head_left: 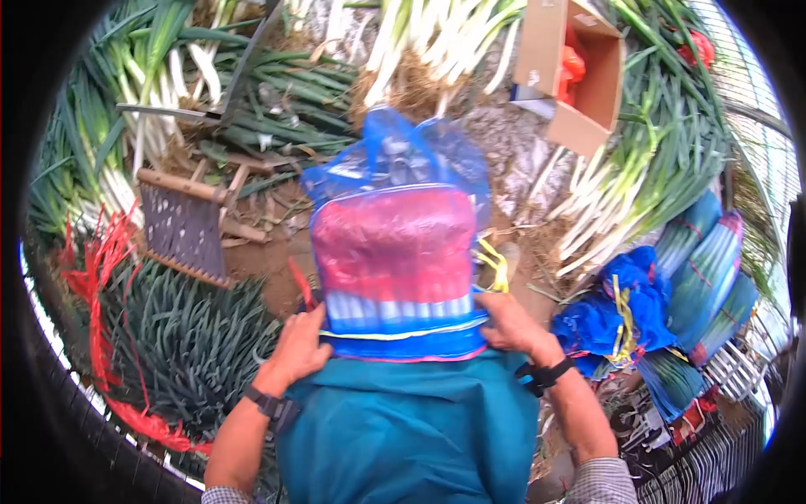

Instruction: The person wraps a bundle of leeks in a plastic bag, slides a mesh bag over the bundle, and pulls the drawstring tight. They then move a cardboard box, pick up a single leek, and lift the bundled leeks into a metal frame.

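Against the teal apron (411, 428) rests a flat, shiny bag (395, 244) with a red panel, a blue rim and a pale striped band near its lower edge. My left hand (295, 346) is closed on the bag's lower left corner, thumb turned inward. At the opposite corner my right hand (510, 322) grips the edge with curled fingers. Crumpled blue plastic (395, 155) spreads out beyond the bag's far end. A yellow tie (494, 265) shows just above my right hand, and a red strip sticks up by my left.
Long green onions (420, 50) lie in heaps ahead and on both sides. A small wooden stool (186, 223) stands left, near red twine (96, 311). To the right are an open cardboard box (579, 80), blue netting (617, 307) and wrapped onion bundles (705, 260).
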Available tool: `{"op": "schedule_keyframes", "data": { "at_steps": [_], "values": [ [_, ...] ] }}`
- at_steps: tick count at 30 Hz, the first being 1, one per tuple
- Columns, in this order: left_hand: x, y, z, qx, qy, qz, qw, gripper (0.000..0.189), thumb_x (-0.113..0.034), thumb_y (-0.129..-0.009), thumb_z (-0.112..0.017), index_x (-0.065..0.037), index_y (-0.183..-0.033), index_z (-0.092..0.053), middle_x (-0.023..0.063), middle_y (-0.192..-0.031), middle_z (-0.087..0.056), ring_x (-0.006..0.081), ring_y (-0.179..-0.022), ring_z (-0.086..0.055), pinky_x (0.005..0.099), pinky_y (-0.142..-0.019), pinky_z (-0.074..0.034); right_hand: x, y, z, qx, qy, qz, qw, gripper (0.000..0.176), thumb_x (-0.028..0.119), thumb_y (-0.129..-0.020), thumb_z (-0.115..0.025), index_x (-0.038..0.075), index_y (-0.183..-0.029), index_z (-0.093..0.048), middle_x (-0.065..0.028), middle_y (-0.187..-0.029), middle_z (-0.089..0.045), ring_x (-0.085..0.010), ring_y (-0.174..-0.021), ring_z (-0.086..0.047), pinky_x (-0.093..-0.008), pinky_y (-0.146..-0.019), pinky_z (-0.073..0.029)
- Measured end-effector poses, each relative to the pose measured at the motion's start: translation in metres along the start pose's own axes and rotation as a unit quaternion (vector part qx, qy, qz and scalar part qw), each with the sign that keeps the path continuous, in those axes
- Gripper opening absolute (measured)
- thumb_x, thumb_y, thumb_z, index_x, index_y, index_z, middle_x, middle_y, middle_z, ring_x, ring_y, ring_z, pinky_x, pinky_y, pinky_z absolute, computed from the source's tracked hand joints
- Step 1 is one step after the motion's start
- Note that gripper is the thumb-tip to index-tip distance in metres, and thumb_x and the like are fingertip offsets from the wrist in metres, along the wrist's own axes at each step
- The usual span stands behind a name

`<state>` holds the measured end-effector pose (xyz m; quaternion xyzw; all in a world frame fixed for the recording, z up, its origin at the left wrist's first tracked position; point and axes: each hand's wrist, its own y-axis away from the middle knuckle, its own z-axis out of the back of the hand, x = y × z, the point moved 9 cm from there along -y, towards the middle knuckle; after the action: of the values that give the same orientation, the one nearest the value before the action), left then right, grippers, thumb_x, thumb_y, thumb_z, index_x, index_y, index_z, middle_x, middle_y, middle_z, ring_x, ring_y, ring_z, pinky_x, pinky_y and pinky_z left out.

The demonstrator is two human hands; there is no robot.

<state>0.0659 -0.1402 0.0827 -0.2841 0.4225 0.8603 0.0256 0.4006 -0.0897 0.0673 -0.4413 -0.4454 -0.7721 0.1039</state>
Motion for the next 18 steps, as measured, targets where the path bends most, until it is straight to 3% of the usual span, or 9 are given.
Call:
{"op": "schedule_keyframes", "data": {
  "at_steps": [2, 4, 5, 6, 8, 9, 12, 14, 18],
  "values": [
    [0.022, -0.011, 0.006, -0.130, 0.043, -0.054, 0.989, 0.048, 0.001, -0.071, -0.054, 0.003, -0.119, -0.059, 0.0252, -0.106, -0.061, 0.0444, -0.100, -0.056, 0.0471, -0.088, -0.046, -0.023, -0.004, -0.004, 0.005, 0.155, -0.037, 0.987, 0.042, 0.004, -0.068, -0.064, 0.004, -0.110, -0.062, -0.0186, -0.106, -0.064, -0.0374, -0.102, -0.059, -0.0457, -0.088, -0.048],
    [0.011, -0.024, 0.031, -0.207, 0.012, -0.045, 0.977, 0.041, 0.005, -0.069, -0.050, 0.003, -0.107, -0.064, 0.0219, -0.104, -0.063, 0.0423, -0.097, -0.059, 0.0479, -0.086, -0.048, -0.016, -0.027, 0.016, -0.028, 0.210, -0.035, 0.977, 0.037, 0.004, -0.068, -0.063, 0.006, -0.105, -0.065, -0.0160, -0.107, -0.062, -0.0345, -0.102, -0.057, -0.0433, -0.087, -0.047],
    [0.004, -0.031, 0.042, -0.275, 0.068, -0.093, 0.955, 0.038, 0.008, -0.067, -0.046, 0.003, -0.101, -0.064, 0.0212, -0.106, -0.064, 0.0404, -0.100, -0.060, 0.0459, -0.087, -0.049, -0.008, -0.041, 0.028, -0.091, 0.222, 0.039, 0.970, 0.033, 0.002, -0.069, -0.062, 0.007, -0.102, -0.066, -0.0160, -0.102, -0.063, -0.0350, -0.099, -0.059, -0.0441, -0.086, -0.048],
    [0.006, -0.038, 0.045, -0.286, 0.148, -0.074, 0.944, 0.035, 0.008, -0.069, -0.042, 0.002, -0.094, -0.065, 0.0206, -0.099, -0.067, 0.0380, -0.097, -0.064, 0.0424, -0.087, -0.050, -0.002, -0.050, 0.038, -0.151, 0.232, 0.115, 0.954, 0.030, 0.001, -0.070, -0.060, 0.007, -0.099, -0.067, -0.0159, -0.097, -0.063, -0.0356, -0.096, -0.060, -0.0448, -0.084, -0.048],
    [0.047, -0.049, 0.010, -0.110, 0.247, 0.128, 0.954, 0.038, 0.009, -0.071, -0.038, 0.002, -0.095, -0.066, 0.0220, -0.089, -0.068, 0.0384, -0.088, -0.066, 0.0428, -0.082, -0.052, -0.015, -0.065, 0.051, -0.146, 0.026, 0.010, 0.989, 0.027, -0.001, -0.070, -0.058, 0.006, -0.094, -0.067, -0.0168, -0.089, -0.063, -0.0372, -0.091, -0.062, -0.0460, -0.080, -0.049],
    [0.033, -0.048, 0.010, -0.155, 0.240, 0.044, 0.957, 0.036, 0.006, -0.075, -0.038, 0.002, -0.096, -0.067, 0.0233, -0.080, -0.067, 0.0428, -0.080, -0.065, 0.0459, -0.077, -0.052, -0.023, -0.067, 0.049, -0.140, -0.083, -0.039, 0.986, 0.026, -0.002, -0.070, -0.057, 0.006, -0.092, -0.068, -0.0173, -0.085, -0.063, -0.0379, -0.088, -0.062, -0.0466, -0.079, -0.050],
    [0.074, 0.007, -0.072, 0.050, 0.045, 0.014, 0.998, 0.038, 0.002, -0.075, -0.048, 0.004, -0.109, -0.064, 0.0271, -0.093, -0.066, 0.0482, -0.094, -0.061, 0.0493, -0.085, -0.050, -0.040, -0.011, -0.007, 0.075, 0.030, -0.135, 0.988, 0.024, -0.004, -0.071, -0.055, 0.003, -0.092, -0.066, -0.0199, -0.078, -0.062, -0.0404, -0.083, -0.064, -0.0472, -0.076, -0.051],
    [0.041, 0.023, -0.055, 0.009, 0.060, 0.030, 0.998, 0.048, 0.002, -0.074, -0.051, 0.005, -0.121, -0.058, 0.0279, -0.104, -0.063, 0.0481, -0.104, -0.057, 0.0502, -0.091, -0.047, -0.051, 0.025, -0.033, 0.053, 0.018, -0.026, 0.998, 0.025, 0.001, -0.073, -0.058, 0.001, -0.096, -0.065, -0.0222, -0.082, -0.062, -0.0404, -0.088, -0.064, -0.0472, -0.079, -0.050],
    [0.009, 0.017, -0.014, -0.043, 0.081, 0.046, 0.995, 0.065, 0.002, -0.073, -0.053, 0.005, -0.137, -0.043, 0.0271, -0.118, -0.057, 0.0478, -0.116, -0.049, 0.0513, -0.100, -0.041, -0.010, 0.023, -0.003, -0.027, 0.091, 0.032, 0.995, 0.028, 0.004, -0.070, -0.062, 0.001, -0.097, -0.064, -0.0164, -0.096, -0.064, -0.0389, -0.098, -0.062, -0.0483, -0.088, -0.046]
  ]
}}
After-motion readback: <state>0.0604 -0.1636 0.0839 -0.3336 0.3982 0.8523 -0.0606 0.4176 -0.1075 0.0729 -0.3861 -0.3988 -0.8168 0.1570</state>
